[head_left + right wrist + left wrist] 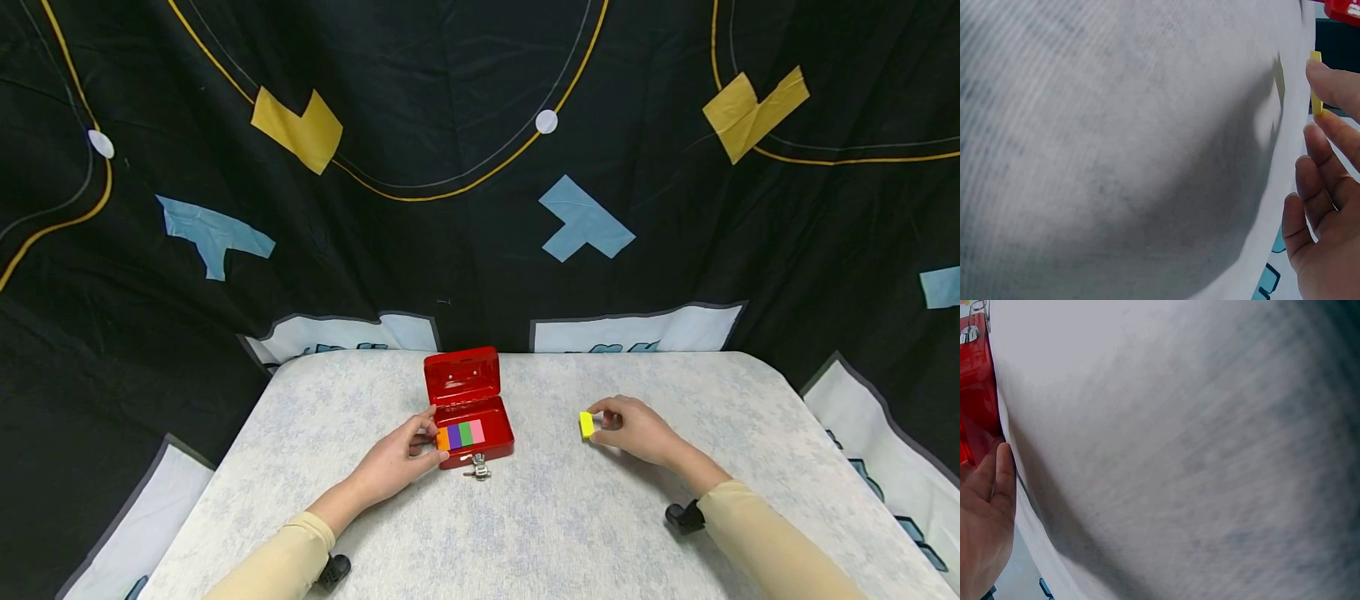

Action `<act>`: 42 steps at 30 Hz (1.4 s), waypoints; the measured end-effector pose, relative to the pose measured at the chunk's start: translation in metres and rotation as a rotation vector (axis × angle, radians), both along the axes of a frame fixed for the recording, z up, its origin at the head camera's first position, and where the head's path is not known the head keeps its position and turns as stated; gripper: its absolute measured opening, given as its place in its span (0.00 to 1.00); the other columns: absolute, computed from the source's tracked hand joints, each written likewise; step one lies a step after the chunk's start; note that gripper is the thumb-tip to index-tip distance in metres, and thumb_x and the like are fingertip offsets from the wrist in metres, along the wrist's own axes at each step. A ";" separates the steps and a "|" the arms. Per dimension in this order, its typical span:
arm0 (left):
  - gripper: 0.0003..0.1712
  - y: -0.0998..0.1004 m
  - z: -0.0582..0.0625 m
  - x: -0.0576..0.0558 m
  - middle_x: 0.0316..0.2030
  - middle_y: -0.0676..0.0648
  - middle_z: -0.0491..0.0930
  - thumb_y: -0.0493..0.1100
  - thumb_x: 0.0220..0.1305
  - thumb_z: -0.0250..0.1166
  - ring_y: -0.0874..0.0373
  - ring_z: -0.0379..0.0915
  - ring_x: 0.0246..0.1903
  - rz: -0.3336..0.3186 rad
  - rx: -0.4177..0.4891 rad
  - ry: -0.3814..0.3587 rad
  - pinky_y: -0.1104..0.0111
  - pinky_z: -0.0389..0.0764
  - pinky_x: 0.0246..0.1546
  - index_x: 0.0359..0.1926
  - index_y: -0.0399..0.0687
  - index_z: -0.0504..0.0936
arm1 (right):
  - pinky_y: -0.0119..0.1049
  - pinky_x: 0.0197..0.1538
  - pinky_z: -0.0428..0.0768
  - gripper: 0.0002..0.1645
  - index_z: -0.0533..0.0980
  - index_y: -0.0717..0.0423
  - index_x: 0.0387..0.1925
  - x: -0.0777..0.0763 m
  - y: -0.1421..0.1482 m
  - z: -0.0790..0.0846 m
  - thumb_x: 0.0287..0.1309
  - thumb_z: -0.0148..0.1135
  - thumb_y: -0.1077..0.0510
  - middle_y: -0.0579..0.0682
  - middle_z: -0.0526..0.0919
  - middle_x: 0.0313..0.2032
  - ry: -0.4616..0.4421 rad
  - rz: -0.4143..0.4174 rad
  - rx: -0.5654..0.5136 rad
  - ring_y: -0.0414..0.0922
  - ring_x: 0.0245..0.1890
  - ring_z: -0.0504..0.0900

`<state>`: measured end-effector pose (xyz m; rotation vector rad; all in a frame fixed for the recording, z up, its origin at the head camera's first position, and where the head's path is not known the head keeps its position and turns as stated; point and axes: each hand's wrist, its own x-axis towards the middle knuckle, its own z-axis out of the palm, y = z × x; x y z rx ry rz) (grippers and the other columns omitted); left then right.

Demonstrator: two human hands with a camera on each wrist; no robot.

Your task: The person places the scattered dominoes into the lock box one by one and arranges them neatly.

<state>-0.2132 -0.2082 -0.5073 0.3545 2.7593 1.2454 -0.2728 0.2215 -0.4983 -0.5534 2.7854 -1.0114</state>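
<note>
A small red metal cash box (498,442) stands on the table with its lid (462,375) raised at the back and a silver latch (478,468) on its front. Orange, purple (454,436), green and pink blocks lie side by side inside. My left hand (393,454) holds the box at its left side, thumb by the front left corner and fingers along the left edge. To the right, apart from the box, my right hand (633,427) pinches a thin yellow block (586,425) between thumb and fingertip. The other right fingers hang loosely curled, as the right wrist view shows.
Both things are on a table (555,533) covered with a pale mottled cloth. A dark curtain (480,267) with gold and blue tape shapes hangs behind its far edge. Black wrist cameras (684,517) sit under the sleeves.
</note>
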 end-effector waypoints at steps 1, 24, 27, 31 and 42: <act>0.22 0.000 0.000 0.000 0.77 0.54 0.59 0.57 0.65 0.71 0.58 0.78 0.57 0.000 0.000 -0.001 0.60 0.79 0.59 0.52 0.55 0.75 | 0.39 0.34 0.73 0.25 0.80 0.53 0.57 0.000 -0.001 0.001 0.59 0.75 0.52 0.44 0.77 0.35 0.004 0.001 -0.001 0.45 0.34 0.72; 0.22 -0.001 -0.001 0.000 0.77 0.54 0.60 0.59 0.65 0.72 0.57 0.78 0.57 0.001 -0.002 0.003 0.59 0.79 0.59 0.51 0.55 0.75 | 0.39 0.37 0.74 0.23 0.81 0.48 0.56 -0.002 -0.026 0.007 0.59 0.75 0.51 0.42 0.76 0.36 0.059 0.047 -0.005 0.43 0.35 0.73; 0.22 0.000 -0.001 0.000 0.77 0.54 0.60 0.58 0.65 0.72 0.57 0.78 0.58 0.003 -0.005 0.008 0.59 0.79 0.59 0.50 0.54 0.75 | 0.40 0.38 0.75 0.23 0.81 0.48 0.56 -0.001 -0.030 0.009 0.59 0.75 0.51 0.42 0.77 0.36 0.056 0.055 -0.013 0.43 0.36 0.73; 0.21 0.000 -0.001 0.000 0.77 0.54 0.60 0.58 0.65 0.72 0.56 0.78 0.58 -0.001 -0.003 0.011 0.59 0.79 0.59 0.50 0.54 0.75 | 0.40 0.39 0.75 0.23 0.81 0.48 0.56 -0.001 -0.037 0.011 0.59 0.75 0.51 0.42 0.77 0.36 0.051 0.064 -0.022 0.43 0.36 0.73; 0.23 -0.001 0.000 0.001 0.77 0.54 0.59 0.59 0.65 0.71 0.57 0.77 0.58 0.000 0.010 0.001 0.59 0.79 0.59 0.51 0.54 0.75 | 0.39 0.38 0.75 0.24 0.81 0.48 0.55 -0.004 -0.056 0.014 0.58 0.76 0.51 0.42 0.77 0.35 0.046 0.074 -0.035 0.43 0.36 0.73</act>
